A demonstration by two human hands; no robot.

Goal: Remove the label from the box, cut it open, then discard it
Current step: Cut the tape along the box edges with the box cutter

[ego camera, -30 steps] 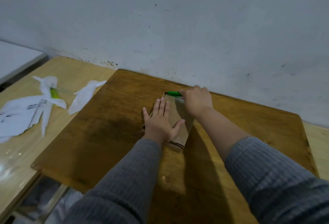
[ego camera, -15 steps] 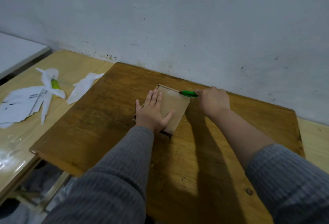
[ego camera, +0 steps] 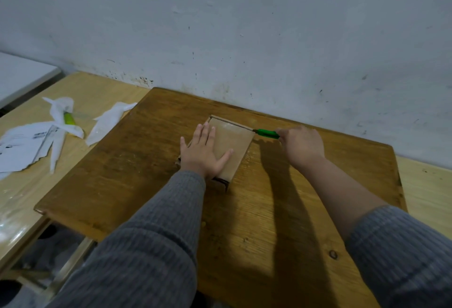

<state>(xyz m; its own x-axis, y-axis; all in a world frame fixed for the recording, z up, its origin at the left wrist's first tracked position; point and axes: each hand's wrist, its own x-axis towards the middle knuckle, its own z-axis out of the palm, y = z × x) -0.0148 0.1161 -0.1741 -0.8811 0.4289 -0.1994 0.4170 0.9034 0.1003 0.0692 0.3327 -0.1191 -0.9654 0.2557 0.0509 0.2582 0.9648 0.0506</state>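
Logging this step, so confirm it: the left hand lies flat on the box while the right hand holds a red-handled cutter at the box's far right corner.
One detail is wrong: the cutter handle is green, not red, as the head view shows. The left hand does lie flat on the box, and the right hand holds the cutter at its far right corner.

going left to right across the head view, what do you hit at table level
torn white label scraps → yellow-green tool → left hand flat on the cardboard box → green-handled cutter → right hand

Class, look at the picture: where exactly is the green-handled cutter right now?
In the head view, the green-handled cutter sits at the cardboard box's far right corner, gripped by the right hand.
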